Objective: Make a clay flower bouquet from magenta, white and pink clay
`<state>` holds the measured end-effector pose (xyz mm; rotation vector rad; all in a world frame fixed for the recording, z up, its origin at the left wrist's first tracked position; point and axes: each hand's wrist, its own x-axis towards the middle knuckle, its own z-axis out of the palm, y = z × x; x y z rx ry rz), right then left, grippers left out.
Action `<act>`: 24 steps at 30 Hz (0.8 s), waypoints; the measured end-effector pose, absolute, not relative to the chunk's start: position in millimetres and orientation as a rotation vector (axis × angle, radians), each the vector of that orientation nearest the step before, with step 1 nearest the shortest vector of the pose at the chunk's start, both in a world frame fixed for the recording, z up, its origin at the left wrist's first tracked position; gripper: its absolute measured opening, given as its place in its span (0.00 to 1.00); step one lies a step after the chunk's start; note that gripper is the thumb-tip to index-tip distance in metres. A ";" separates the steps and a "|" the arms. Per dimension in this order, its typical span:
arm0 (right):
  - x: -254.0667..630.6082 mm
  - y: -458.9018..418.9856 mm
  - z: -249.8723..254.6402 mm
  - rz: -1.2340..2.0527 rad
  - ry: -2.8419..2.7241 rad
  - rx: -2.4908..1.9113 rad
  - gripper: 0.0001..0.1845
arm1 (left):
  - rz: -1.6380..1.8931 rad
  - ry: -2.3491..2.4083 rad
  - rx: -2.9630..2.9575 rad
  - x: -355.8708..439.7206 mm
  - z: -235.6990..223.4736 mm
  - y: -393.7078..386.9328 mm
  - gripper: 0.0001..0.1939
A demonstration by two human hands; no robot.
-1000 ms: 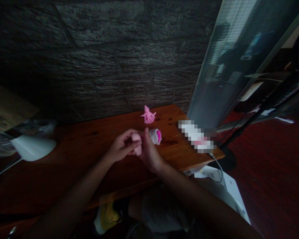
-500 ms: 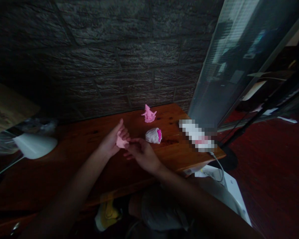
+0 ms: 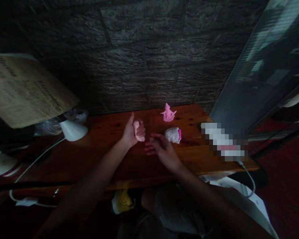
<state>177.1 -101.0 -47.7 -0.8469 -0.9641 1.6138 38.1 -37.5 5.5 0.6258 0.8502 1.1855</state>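
Observation:
My left hand (image 3: 134,132) is closed round a pale pink lump of what looks like modelling clay (image 3: 139,131), its thumb pointing up. Just right of it, my right hand (image 3: 161,147) hovers over the table with fingers stretched and slightly apart; I make out nothing held in it. Beyond the right hand lies a whitish, wrinkled pouch-like piece (image 3: 172,134) with a bright pink end. Further back, near the wall, stands a small pink figure (image 3: 168,113) with a pointed top, two side arms and a flat base.
The wooden table (image 3: 94,149) runs along a dark brick wall (image 3: 149,59). At left are a white lamp-like cone (image 3: 74,130) with a cable, a brown paper bag (image 3: 30,89) and a white cup (image 3: 1,163). A blurred-out white object (image 3: 221,139) with a cable lies at right.
My right hand has come away from the pink lump, leaving a gap between the hands. The left fingers have folded further round the lump. The view has turned left.

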 end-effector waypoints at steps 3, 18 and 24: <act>177.9 -101.2 -47.9 1.604 -0.984 -0.845 0.23 | 1.162 0.822 0.615 38.4 6.4 -35.5 0.24; 178.6 -107.9 -46.3 1.560 -1.322 -0.863 0.23 | 1.113 0.856 0.744 35.6 5.7 -37.5 0.30; 178.5 -110.9 -47.2 1.549 -1.446 -0.880 0.23 | 1.374 1.008 0.834 35.6 0.7 -39.8 0.32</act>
